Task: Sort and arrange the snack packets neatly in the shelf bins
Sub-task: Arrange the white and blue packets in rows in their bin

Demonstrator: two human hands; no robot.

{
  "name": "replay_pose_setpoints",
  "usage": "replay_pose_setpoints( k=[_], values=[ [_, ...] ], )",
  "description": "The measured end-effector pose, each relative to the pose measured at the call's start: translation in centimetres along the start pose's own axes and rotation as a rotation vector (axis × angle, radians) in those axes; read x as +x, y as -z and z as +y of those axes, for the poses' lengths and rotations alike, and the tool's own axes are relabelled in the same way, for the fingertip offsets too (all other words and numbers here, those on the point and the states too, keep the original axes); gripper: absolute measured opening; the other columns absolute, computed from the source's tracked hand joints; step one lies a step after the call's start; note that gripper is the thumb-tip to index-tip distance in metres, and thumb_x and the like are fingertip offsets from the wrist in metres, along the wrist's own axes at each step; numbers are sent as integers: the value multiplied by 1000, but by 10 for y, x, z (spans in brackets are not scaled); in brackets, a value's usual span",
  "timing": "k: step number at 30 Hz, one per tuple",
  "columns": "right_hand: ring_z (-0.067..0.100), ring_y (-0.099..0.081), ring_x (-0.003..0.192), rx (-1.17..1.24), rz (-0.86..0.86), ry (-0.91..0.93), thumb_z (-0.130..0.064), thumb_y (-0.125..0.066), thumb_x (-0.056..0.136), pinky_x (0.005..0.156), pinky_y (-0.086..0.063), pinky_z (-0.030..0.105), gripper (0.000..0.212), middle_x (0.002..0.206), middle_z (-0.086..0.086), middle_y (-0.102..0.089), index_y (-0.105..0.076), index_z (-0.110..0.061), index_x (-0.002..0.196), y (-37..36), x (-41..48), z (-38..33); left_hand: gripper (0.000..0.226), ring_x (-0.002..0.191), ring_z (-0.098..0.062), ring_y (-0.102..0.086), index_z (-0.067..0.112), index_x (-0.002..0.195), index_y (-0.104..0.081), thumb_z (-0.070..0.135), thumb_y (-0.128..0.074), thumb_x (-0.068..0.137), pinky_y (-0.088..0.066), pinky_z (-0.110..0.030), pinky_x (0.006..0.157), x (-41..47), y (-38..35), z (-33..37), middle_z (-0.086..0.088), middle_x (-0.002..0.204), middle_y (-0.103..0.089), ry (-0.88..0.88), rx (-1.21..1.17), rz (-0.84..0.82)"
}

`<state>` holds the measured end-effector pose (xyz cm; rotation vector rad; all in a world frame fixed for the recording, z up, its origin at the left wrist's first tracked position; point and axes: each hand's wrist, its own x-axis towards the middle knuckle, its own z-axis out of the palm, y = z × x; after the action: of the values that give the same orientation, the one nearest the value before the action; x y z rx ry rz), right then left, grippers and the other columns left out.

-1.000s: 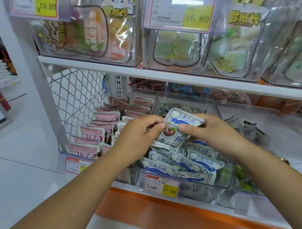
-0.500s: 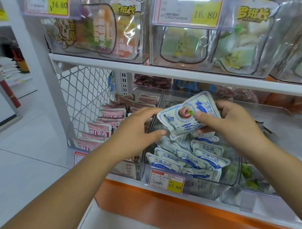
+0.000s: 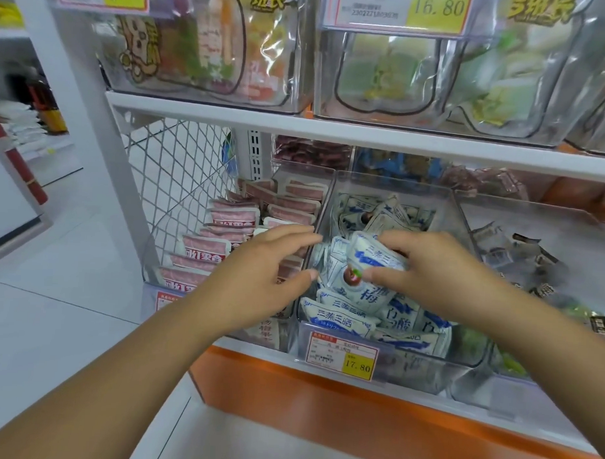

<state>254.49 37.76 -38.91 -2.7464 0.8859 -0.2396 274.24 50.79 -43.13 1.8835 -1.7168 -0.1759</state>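
White wire mesh panel [image 3: 179, 190] closes the shelf's left end. Just right of it the left bin [image 3: 298, 168] holds pink packets [image 3: 221, 247], leaning in rows from front to back, printed faces toward the viewer. Over the wall between this bin and the next hovers the left hand [image 3: 272, 273], fingers straight and slightly spread, thumb pointing toward the neighbouring pile. It holds nothing; whether the thumb tip touches a packet cannot be told. Next comes the middle bin [image 3: 398, 184], clear plastic, filled with blue-and-white packets [image 3: 339, 320]: the front ones lie overlapped and roughly flat, the back ones are jumbled at mixed angles. Clipped to its front wall is a price tag [image 3: 343, 354] with a yellow corner reading 17.80. Above the pile, near the bin's centre, is the held packet [image 3: 368, 266], same blue-and-white print, tilted, with a round red-brown picture on its lower part. Gripping it is the right hand [image 3: 440, 278], thumb against the near face, fingers curled over the top edge. Further right, the right bin [image 3: 534, 217], also clear, carries dark packets [image 3: 519, 257] lying loose, apart from both hands. Below all three bins an orange strip [image 3: 322, 395] runs along the shelf front.
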Motion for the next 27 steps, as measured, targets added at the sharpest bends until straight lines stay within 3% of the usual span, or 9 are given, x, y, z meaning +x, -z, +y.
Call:
replay_pose_setpoints(
  k=[3,7,13,16,19,21,23,25,27],
  values=[
    [9,-47,61,-16,-26,61,-47,-61,88,49,-27,24,28,70,-4,-54,-45,-27,77,-16,11,-9,58,135,9,-22,41,142,-39,45,-60,89,-18,-17,110,2,-3,5,27,149,-27,-26,31,4],
    [15,-51,75,-27,-50,152,-42,-62,90,57,-31,23,25,81,-3,-60,-59,-25,108,-34,25,-15,68,134,10,-16,40,147,-29,43,-63,88,-13,-14,110,7,-6,11,28,148,-25,-44,75,-26],
    [7,-54,63,281,21,114,-40,-65,87,54,-35,20,15,72,-5,-60,-60,-27,86,-26,36,10,70,134,8,-18,43,149,-21,38,-60,91,-12,-9,105,8,-6,5,28,141,-28,-105,94,-4],
    [9,-55,82,193,-103,180,-47,-63,87,72,-44,28,20,89,-5,-63,-64,-32,101,-38,39,6,61,136,0,-24,35,144,-37,39,-62,89,-19,-21,111,12,-9,2,20,145,-35,-135,148,24],
    [1,-41,111,104,-275,119,-53,-63,83,95,-35,24,48,119,-19,-51,-51,-44,129,-7,33,10,54,135,-9,-35,27,138,-49,40,-63,88,-20,-27,112,18,-8,2,11,142,-47,-221,263,22],
    [-3,-45,105,55,-304,-18,-52,-67,81,92,-37,20,59,115,-27,-46,-43,-44,134,18,24,20,55,132,-12,-41,26,138,-49,42,-62,88,-23,-27,111,23,-5,13,10,138,-52,-269,339,-5],
    [-1,-52,89,37,-290,-116,-51,-69,80,78,-44,22,49,100,-21,-54,-48,-36,121,22,17,24,52,126,-12,-46,30,140,-45,43,-57,92,-28,-27,107,29,-3,31,11,135,-54,-273,364,-67],
    [5,-52,83,-89,-326,-111,-53,-67,81,67,-43,25,39,97,-12,-57,-49,-30,107,1,13,19,44,121,-12,-47,34,139,-43,43,-50,96,-33,-27,100,37,-5,42,13,133,-53,-273,410,-117],
    [16,-56,89,-264,-327,-27,-49,-62,85,70,-46,32,38,105,-2,-62,-48,-26,111,-16,8,18,33,113,-14,-53,34,131,-49,39,-47,99,-43,-31,93,49,-3,48,10,124,-59,-275,502,-192]
  ],
)
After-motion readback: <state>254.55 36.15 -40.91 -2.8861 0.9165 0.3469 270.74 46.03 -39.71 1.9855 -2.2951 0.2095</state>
